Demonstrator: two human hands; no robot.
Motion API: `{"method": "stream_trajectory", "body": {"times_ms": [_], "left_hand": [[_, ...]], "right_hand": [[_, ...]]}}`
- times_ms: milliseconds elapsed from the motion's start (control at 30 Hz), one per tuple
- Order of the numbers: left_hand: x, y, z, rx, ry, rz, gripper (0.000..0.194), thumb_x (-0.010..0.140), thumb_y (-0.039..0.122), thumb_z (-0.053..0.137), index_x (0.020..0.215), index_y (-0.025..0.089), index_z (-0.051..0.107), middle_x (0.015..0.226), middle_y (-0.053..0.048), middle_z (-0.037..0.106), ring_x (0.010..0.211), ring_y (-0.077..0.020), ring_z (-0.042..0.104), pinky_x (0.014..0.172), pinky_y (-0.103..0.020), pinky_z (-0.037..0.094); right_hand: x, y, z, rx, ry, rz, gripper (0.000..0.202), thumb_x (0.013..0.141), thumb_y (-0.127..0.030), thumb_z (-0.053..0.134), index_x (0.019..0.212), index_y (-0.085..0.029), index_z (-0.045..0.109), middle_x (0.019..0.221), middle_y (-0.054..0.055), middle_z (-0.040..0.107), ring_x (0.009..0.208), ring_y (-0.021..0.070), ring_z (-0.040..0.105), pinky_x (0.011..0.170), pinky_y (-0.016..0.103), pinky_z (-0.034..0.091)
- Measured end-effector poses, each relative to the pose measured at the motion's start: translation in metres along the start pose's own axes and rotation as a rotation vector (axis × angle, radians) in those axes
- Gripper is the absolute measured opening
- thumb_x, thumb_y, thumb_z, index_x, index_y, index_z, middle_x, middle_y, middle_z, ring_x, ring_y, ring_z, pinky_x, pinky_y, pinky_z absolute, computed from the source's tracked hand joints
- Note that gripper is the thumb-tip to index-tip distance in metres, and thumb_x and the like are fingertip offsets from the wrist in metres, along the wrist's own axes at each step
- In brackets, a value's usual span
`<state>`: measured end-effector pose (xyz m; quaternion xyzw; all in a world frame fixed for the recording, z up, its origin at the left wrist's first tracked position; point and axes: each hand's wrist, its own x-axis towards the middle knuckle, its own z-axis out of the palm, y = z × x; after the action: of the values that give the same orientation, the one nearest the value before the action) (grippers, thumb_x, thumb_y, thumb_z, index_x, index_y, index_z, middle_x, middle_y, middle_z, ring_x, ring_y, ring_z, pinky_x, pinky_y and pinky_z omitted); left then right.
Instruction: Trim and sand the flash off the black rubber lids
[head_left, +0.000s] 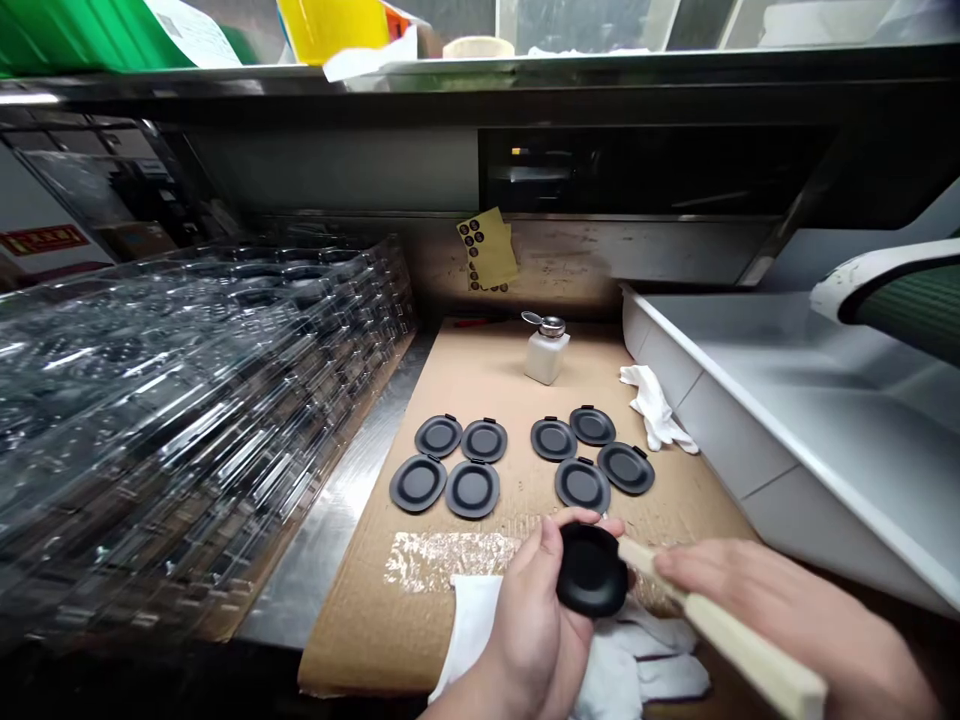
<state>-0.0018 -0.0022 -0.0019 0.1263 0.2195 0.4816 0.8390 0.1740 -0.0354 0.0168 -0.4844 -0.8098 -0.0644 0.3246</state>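
My left hand (531,620) is closed around a small black rounded lid-like piece (592,572), its shallow hollow facing up. In my right hand (795,600), blurred at the edges, is a pale flat-sided stick (750,650). The stick's far end meets the right rim of the black piece, or lies very close to it. Beyond my hands, similar dark pieces with small tabs lie in two groups, several in the left group (474,489) and several in the right group (583,485). White cloth gloves (637,660) lie beneath my hands.
Cardboard (360,620) covers the work surface. Stacked clear plastic trays (225,400) rise on the left, and a large white bin (690,390) borders the right. A white pump bottle (546,358) with its cap flipped up and a crumpled white glove (654,405) sit farther back. A metal shelf (480,75) crosses above.
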Motion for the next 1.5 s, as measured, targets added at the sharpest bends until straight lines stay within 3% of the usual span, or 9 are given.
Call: {"method": "stream_trajectory", "body": {"times_ms": [200, 400, 600, 767, 900, 1000, 1233, 1333, 1500], "left_hand": [[-0.002, 0.000, 0.000, 0.104, -0.021, 0.015, 0.028, 0.088, 0.032, 0.035, 0.096, 0.014, 0.055, 0.093, -0.010, 0.063, 0.086, -0.0175, 0.057, 0.076, -0.031, 0.040], [-0.002, -0.002, 0.002, 0.022, -0.057, 0.011, 0.030, 0.088, 0.035, 0.033, 0.093, 0.014, 0.054, 0.090, -0.010, 0.061, 0.090, -0.0215, 0.056, 0.082, -0.037, 0.039], [-0.001, -0.003, 0.000, 0.113, -0.018, 0.005, 0.028, 0.087, 0.033, 0.037, 0.095, 0.013, 0.056, 0.089, -0.010, 0.063, 0.089, -0.0196, 0.057, 0.082, -0.035, 0.039], [-0.001, -0.002, 0.000, 0.015, -0.032, 0.011, 0.029, 0.086, 0.036, 0.038, 0.092, 0.013, 0.055, 0.089, -0.012, 0.063, 0.092, -0.0235, 0.058, 0.086, -0.040, 0.037], [0.001, -0.003, 0.001, -0.017, -0.049, 0.007, 0.030, 0.086, 0.037, 0.038, 0.093, 0.012, 0.054, 0.091, -0.014, 0.062, 0.093, -0.0248, 0.057, 0.088, -0.042, 0.035], [0.002, -0.003, 0.000, -0.028, -0.078, -0.018, 0.031, 0.086, 0.038, 0.037, 0.093, 0.013, 0.054, 0.091, -0.013, 0.061, 0.092, -0.0239, 0.057, 0.086, -0.040, 0.036], [0.001, -0.002, -0.002, -0.007, -0.019, -0.042, 0.036, 0.083, 0.043, 0.040, 0.096, 0.012, 0.054, 0.091, -0.013, 0.061, 0.089, -0.0234, 0.057, 0.084, -0.039, 0.037], [0.000, -0.002, -0.002, -0.010, -0.020, -0.037, 0.037, 0.083, 0.043, 0.041, 0.097, 0.012, 0.055, 0.090, -0.013, 0.061, 0.089, -0.0232, 0.057, 0.088, -0.041, 0.035], [0.000, -0.003, -0.002, -0.017, -0.071, -0.045, 0.033, 0.085, 0.038, 0.039, 0.098, 0.013, 0.055, 0.092, -0.012, 0.059, 0.089, -0.0215, 0.056, 0.083, -0.035, 0.036]], "right_hand": [[0.023, -0.006, 0.000, 0.017, -0.148, -0.224, 0.038, 0.076, -0.033, 0.056, 0.110, -0.017, 0.053, 0.101, 0.009, 0.062, 0.086, 0.0182, 0.057, 0.070, 0.030, 0.045], [0.010, 0.000, -0.003, -0.073, -0.191, -0.339, 0.043, 0.073, -0.030, 0.061, 0.112, -0.015, 0.053, 0.096, 0.008, 0.063, 0.079, 0.0139, 0.057, 0.065, 0.024, 0.044], [0.022, -0.007, -0.001, -0.039, -0.128, -0.221, 0.049, 0.071, -0.049, 0.060, 0.106, -0.015, 0.055, 0.097, 0.010, 0.062, 0.080, 0.0182, 0.057, 0.067, 0.031, 0.044], [0.008, -0.011, 0.003, 0.016, -0.153, -0.267, 0.036, 0.079, -0.033, 0.055, 0.112, -0.018, 0.054, 0.094, 0.007, 0.064, 0.079, 0.0130, 0.059, 0.065, 0.023, 0.046], [-0.017, -0.016, 0.013, 0.132, -0.039, -0.119, 0.030, 0.086, -0.036, 0.041, 0.105, -0.021, 0.060, 0.093, 0.006, 0.064, 0.084, 0.0150, 0.060, 0.067, 0.026, 0.047], [-0.025, -0.015, 0.016, 0.154, 0.014, -0.073, 0.029, 0.086, -0.035, 0.041, 0.103, -0.021, 0.061, 0.093, 0.007, 0.063, 0.090, 0.0172, 0.058, 0.069, 0.027, 0.047], [0.004, -0.032, 0.019, 0.137, -0.139, -0.275, 0.023, 0.083, -0.025, 0.048, 0.101, -0.016, 0.060, 0.087, 0.006, 0.065, 0.079, 0.0127, 0.060, 0.067, 0.023, 0.047], [0.005, -0.033, 0.021, 0.158, -0.132, -0.254, 0.026, 0.084, -0.025, 0.048, 0.107, -0.018, 0.058, 0.091, 0.005, 0.064, 0.081, 0.0122, 0.060, 0.069, 0.024, 0.046], [-0.017, -0.017, 0.014, 0.152, -0.169, -0.168, 0.029, 0.085, -0.038, 0.045, 0.104, -0.022, 0.059, 0.093, 0.005, 0.064, 0.087, 0.0145, 0.059, 0.072, 0.026, 0.046]]}}
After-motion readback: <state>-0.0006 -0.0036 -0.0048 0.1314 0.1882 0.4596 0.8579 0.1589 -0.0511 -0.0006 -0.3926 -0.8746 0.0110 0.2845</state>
